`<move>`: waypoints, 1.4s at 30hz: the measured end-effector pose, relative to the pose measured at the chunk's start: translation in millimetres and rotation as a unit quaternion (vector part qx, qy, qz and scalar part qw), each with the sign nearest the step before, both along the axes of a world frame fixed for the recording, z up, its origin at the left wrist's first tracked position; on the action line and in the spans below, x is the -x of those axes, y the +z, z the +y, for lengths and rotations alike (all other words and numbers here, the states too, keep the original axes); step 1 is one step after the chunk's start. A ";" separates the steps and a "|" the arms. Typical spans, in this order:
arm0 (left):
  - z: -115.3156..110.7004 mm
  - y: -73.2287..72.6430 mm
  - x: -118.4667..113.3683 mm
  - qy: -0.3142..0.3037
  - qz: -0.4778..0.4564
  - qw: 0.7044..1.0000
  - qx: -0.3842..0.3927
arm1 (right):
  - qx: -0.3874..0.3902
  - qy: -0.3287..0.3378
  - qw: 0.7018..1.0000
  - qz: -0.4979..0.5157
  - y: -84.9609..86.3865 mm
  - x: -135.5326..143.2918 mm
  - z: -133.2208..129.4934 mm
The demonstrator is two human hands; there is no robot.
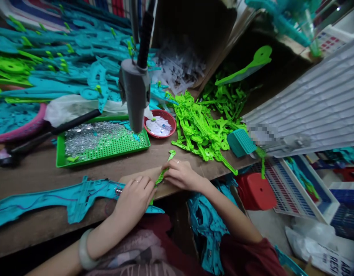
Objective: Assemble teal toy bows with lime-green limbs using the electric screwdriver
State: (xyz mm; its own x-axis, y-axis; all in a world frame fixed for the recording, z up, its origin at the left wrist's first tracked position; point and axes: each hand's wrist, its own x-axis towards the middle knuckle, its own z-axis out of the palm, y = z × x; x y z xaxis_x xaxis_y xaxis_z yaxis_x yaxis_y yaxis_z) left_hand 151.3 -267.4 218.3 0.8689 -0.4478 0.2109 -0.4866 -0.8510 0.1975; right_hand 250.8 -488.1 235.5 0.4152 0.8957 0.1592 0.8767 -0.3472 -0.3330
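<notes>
- Work in hand: the right hand [179,174] is clamping its fingertips on a slim green piece [160,177] above the near edge of the counter [194,163].
- Left hand: the left hand [138,191] is resting with fingers together over the right end of a long blue part [79,197]. Whether it is also gripping the green piece cannot be told.
- Blue part: this part is lying along the counter's near edge, toward the left corner. A dark wire [50,206] is running along it.
- Progress, as judged: the work is appearing to be part-way. The wire is already lying along the blue part; the green piece is still being handled, and its fixing to the blue part is not showing.
- Far left of the counter: many blue parts [79,48] are lying heaped, with green tabs standing up among them; these are possibly further along.
- Remaining: a large heap of loose green pieces [197,122] is lying at the counter's right side. The power driver [135,96] is hanging above the counter, no hand touching it.
- Green tray [108,158]: this is holding small silvery fasteners, with a few blue bits toward its right end and a green bit at its near-left corner.
- Red bowl [158,136]: this is holding flat white pieces.
- Pink basket [40,119]: this is holding blue pieces at the counter's left edge.
- Open carton [220,50] at the far edge: this is containing whitish pieces.
</notes>
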 end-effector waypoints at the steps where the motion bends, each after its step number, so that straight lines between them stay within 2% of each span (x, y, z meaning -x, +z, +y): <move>1: 0.3 0.4 0.7 0.002 -0.006 1.000 -0.001 | 0.017 -0.001 1.000 -0.018 0.6 -0.9 -0.4; 5: 1.5 1.4 3.2 0.007 -0.045 0.999 -0.011 | 0.093 -0.006 0.991 -0.091 -3.4 -3.9 1.0; 7: 1.4 0.7 3.0 0.008 -0.052 0.999 0.002 | 0.082 -0.009 0.994 -0.072 -4.6 -3.7 2.1; 10: -2.9 -0.4 -0.8 0.007 -0.048 0.996 0.074 | -0.001 -0.025 0.999 0.043 1.5 -2.5 3.1; 13: -11.4 2.6 -8.5 -0.009 -0.006 0.984 0.177 | -0.064 -0.073 0.978 0.185 15.5 -3.3 4.1; 15: -15.1 9.7 -14.1 0.000 0.060 0.961 0.271 | -0.080 -0.098 0.964 0.235 26.4 -4.9 4.6; 18: -12.5 28.8 -19.5 0.046 0.199 0.895 0.396 | -0.098 -0.081 0.960 0.249 42.7 -6.4 3.4; 20: -6.5 42.9 -21.0 0.059 0.272 0.859 0.430 | -0.099 -0.048 0.961 0.252 52.6 -5.5 1.8; 23: 1.3 55.6 -21.6 0.061 0.314 0.839 0.441 | -0.078 -0.016 0.968 0.236 65.1 -2.0 1.6; 26: 0.6 54.3 -21.6 0.073 0.299 0.843 0.441 | -0.025 -0.048 0.991 0.120 73.2 3.8 6.4; 28: -4.8 49.0 -20.8 0.082 0.259 0.855 0.442 | -0.003 -0.069 0.995 0.077 74.1 9.6 12.2; 30: -12.3 43.4 -19.7 0.097 0.221 0.864 0.442 | -0.029 -0.097 0.988 0.116 69.9 16.7 18.9; 33: -21.6 37.8 -18.8 0.123 0.211 0.861 0.447 | -0.125 -0.172 0.962 0.173 57.0 26.9 26.8; 36: -20.8 36.9 -20.4 0.102 0.183 0.878 0.431 | -0.150 -0.222 0.956 0.120 47.5 30.9 26.1; 39: -8.0 40.7 -23.6 0.066 0.101 0.921 0.372 | -0.095 -0.209 0.973 -0.005 50.0 26.5 16.1; 41: 3.0 45.1 -26.6 0.058 0.090 0.932 0.347 | -0.054 -0.148 0.980 -0.124 56.6 21.7 7.9; 42: 7.9 47.4 -28.4 0.061 0.116 0.928 0.349 | -0.035 -0.104 0.976 -0.188 60.3 19.8 4.5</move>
State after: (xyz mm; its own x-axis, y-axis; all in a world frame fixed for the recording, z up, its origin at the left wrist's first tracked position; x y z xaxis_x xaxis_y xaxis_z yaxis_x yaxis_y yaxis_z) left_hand 179.7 -259.6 265.8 0.9627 -0.1671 0.2126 -0.2693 -0.5222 0.8092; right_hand 231.0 -483.6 295.8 0.4872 0.7795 0.3937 0.8544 -0.5187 -0.0303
